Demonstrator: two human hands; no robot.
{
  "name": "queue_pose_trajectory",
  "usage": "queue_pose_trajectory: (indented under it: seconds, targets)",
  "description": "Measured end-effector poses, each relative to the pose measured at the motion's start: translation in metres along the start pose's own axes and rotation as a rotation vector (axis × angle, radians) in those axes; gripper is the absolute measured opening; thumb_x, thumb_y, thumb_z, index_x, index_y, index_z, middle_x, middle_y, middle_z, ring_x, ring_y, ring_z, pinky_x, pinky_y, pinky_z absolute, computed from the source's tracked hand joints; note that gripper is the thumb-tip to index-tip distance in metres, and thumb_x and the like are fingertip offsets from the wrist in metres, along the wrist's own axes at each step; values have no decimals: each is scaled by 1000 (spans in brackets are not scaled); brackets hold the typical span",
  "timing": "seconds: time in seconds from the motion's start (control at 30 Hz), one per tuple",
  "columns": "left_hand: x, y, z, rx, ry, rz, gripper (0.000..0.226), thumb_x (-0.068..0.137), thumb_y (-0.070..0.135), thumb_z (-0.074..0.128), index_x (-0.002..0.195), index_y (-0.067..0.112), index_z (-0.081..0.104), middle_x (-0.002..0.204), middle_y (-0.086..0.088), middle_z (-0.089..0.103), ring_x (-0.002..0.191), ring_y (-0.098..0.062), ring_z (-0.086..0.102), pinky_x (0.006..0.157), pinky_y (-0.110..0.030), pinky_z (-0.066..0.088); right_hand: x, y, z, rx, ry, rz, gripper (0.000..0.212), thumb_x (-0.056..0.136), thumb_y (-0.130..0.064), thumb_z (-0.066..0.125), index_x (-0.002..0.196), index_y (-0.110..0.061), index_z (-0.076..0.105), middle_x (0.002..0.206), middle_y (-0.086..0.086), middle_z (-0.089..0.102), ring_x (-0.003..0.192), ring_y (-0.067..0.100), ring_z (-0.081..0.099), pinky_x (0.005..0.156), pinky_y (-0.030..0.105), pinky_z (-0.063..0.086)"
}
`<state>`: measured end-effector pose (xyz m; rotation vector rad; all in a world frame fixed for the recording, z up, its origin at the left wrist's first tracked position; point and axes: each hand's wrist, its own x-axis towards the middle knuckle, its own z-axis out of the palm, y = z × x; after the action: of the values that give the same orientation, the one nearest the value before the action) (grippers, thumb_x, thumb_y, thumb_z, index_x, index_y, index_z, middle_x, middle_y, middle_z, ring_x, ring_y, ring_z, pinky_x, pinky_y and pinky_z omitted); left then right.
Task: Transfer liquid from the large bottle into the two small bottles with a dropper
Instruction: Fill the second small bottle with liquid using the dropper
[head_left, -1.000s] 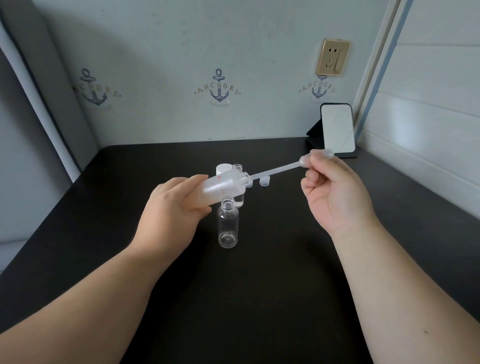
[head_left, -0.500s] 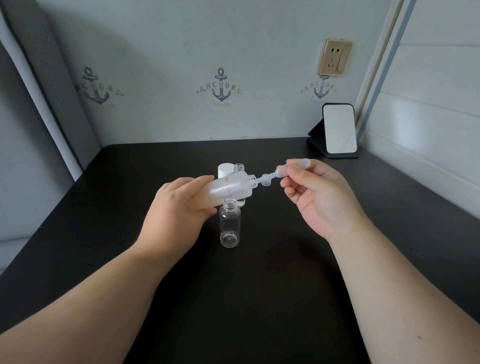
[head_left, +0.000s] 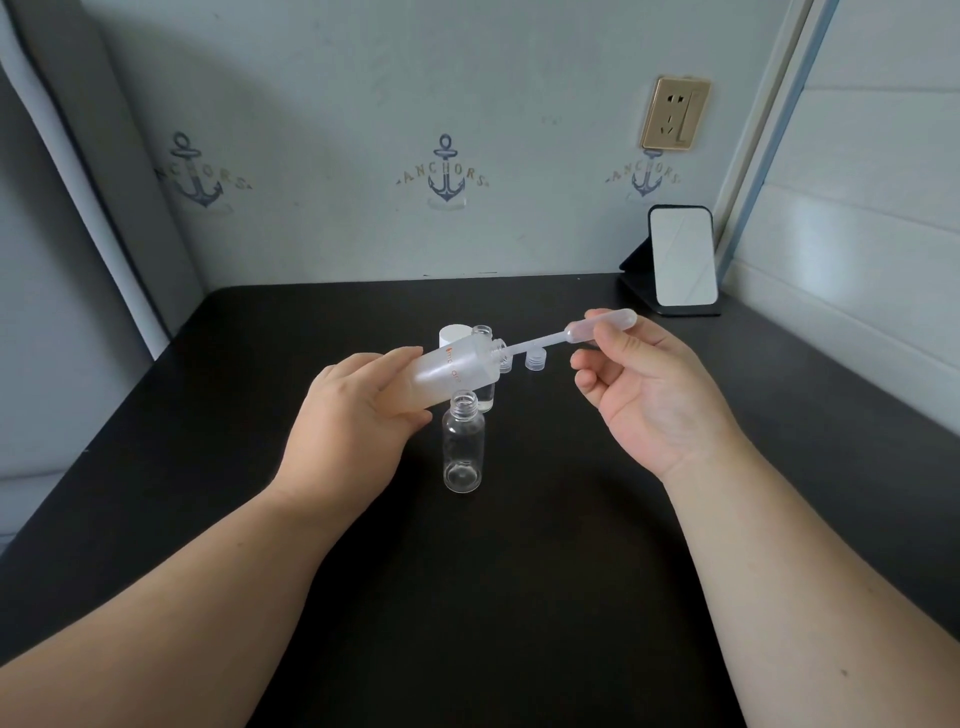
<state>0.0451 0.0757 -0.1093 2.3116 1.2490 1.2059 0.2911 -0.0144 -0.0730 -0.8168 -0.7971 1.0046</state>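
My left hand (head_left: 353, 421) grips the large frosted bottle (head_left: 452, 371), tilted with its open mouth pointing right. My right hand (head_left: 644, 389) pinches the bulb of a clear plastic dropper (head_left: 571, 335), whose thin stem reaches into the bottle's mouth. An uncapped, clear small bottle (head_left: 463, 449) stands upright on the black table just below the large bottle. A second small bottle (head_left: 484, 364) stands behind, mostly hidden by the large one.
A white cap (head_left: 453, 335) and two small clear caps (head_left: 536, 359) lie behind the bottles. A small mirror on a black stand (head_left: 681, 262) sits at the back right corner. The black table (head_left: 493, 597) meets walls at the back and right.
The dropper was pushed into the large bottle's mouth, then drawn partway back out to the right. My left hand with the bottle stayed almost still.
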Motion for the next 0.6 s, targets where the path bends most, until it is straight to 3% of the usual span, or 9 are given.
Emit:
queue_pose_trajectory:
  seconds: [0.4, 0.6]
  targets:
    - [-1, 2, -3, -4, 7, -34, 59, 79, 17, 83, 133, 29, 64, 110, 17, 58, 109, -19, 55, 93, -29, 39, 3, -2, -5, 103, 95, -14, 8, 83, -21, 74, 82, -18, 81, 91, 2, 77, 73, 12, 68, 67, 23, 54]
    - [0, 1, -3, -6, 15, -54, 58, 79, 19, 83, 133, 31, 63, 111, 16, 59, 109, -19, 55, 95, -31, 42, 6, -3, -12, 186, 151, -47, 15, 92, -19, 71, 81, -17, 81, 89, 0, 74, 77, 11, 69, 69, 22, 54]
